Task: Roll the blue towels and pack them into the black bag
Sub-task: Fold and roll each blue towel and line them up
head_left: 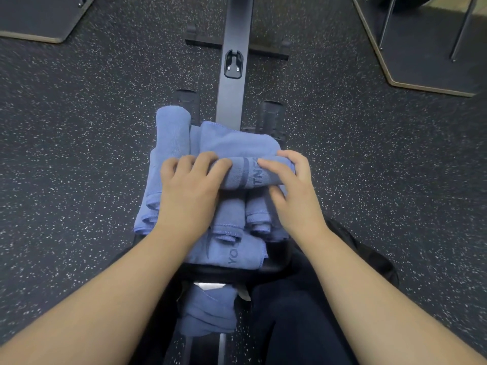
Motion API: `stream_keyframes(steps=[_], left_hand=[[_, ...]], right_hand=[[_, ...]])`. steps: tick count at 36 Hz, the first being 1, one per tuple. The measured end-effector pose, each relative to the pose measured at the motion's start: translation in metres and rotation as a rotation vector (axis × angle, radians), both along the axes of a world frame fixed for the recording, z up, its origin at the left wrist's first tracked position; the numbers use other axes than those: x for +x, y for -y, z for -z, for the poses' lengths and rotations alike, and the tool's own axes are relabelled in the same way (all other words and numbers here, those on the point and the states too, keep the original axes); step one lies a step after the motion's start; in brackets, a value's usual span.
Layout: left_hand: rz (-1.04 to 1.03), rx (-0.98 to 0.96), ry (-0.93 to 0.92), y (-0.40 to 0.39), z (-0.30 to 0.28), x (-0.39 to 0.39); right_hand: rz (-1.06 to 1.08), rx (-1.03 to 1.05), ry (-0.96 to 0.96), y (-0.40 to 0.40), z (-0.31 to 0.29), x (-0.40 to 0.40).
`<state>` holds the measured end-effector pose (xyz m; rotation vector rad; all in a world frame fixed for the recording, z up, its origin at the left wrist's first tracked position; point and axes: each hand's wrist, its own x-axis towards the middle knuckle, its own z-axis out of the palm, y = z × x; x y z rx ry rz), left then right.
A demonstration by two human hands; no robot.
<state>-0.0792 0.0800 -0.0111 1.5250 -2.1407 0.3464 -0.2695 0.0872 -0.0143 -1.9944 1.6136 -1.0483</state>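
One blue towel [253,172] is being rolled atop the stack, gripped by left hand [189,188] and right hand [292,188]. Several rolled towels [232,217] are lying beneath; black bag [342,259] packing is judged barely begun.

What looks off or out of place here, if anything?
One blue towel lies crumpled low by the person's legs, apart from the rolled towels stacked ahead. Both hands, left hand and right hand, grip a half-rolled towel.

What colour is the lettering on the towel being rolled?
Dark navy lettering on the blue towel; head view.
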Motion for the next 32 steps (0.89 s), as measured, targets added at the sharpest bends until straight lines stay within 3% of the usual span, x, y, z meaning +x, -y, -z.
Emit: stream_keyframes(steps=[12, 32], left_hand=[[0.049, 0.008, 0.015, -0.026, -0.006, 0.004], [0.036, 0.233, 0.017, -0.054, -0.001, 0.008]], right_hand=[[0.024, 0.083, -0.033, -0.035, -0.016, -0.003], [-0.011, 0.313, -0.151, -0.069, -0.025, -0.003]])
